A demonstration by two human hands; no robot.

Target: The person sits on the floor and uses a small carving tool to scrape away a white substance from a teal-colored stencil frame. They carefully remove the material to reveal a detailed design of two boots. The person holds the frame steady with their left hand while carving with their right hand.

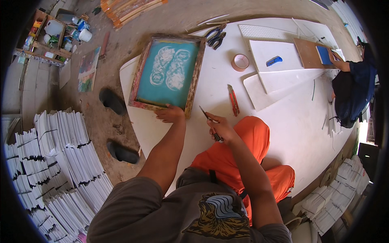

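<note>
A wooden-framed printing screen (pixel 164 73) lies on the white board surface in front of me. Its teal mesh carries two pale, rounded patterns. My left hand (pixel 170 114) grips the frame's near edge, close to its right corner. Just right of that corner, my right hand (pixel 221 128) is closed around a dark-handled knife (pixel 204 112), its narrow blade pointing up and left toward the frame. Part of the handle is hidden by my fingers. A red utility knife (pixel 234 101) lies to the right of my right hand.
Beyond lie pliers (pixel 216 37), a tape roll (pixel 240 62) and a blue cutter (pixel 274 61) on white sheets (pixel 275 54). At right, a person's hand (pixel 340 63) touches a blue book (pixel 324 55). Bundled paper stacks (pixel 65 162) and black slippers (pixel 112 101) are at left.
</note>
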